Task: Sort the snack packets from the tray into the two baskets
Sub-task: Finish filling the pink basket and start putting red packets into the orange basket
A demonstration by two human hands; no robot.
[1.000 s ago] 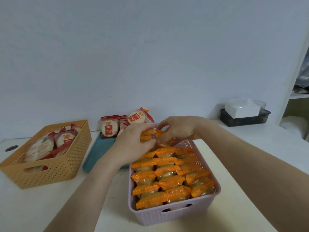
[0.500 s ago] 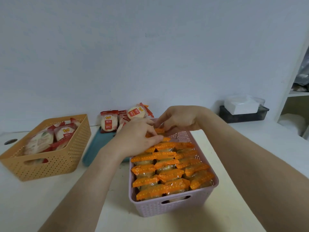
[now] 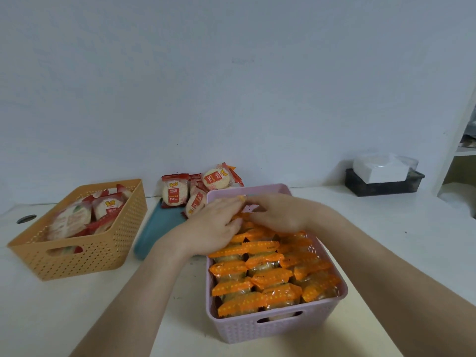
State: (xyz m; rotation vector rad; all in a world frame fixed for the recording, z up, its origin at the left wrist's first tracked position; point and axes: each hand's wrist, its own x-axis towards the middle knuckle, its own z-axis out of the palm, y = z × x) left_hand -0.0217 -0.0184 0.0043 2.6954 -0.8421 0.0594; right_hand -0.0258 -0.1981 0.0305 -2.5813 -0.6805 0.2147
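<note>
A lilac basket [image 3: 278, 328] in front of me holds rows of orange snack packets [image 3: 268, 276]. Both my hands are low over its far end. My left hand [image 3: 216, 228] and my right hand [image 3: 278, 215] meet fingertip to fingertip on an orange packet [image 3: 242, 198], mostly hidden under them. To the left, an orange basket [image 3: 77, 256] holds red-and-white cracker packets [image 3: 108, 210]. Between the baskets lies a teal tray [image 3: 154, 233] with several red-and-white packets [image 3: 175, 193] piled at its far end.
A black box [image 3: 381, 188] with a white container [image 3: 378, 167] on it stands at the back right by the wall. A white shelf unit [image 3: 463, 155] rises at the right edge. A cable hole [image 3: 27, 219] is at far left.
Both hands have come down from above the basket's far rim into its far end, taking the orange packet with them. The camera view shifted slightly.
</note>
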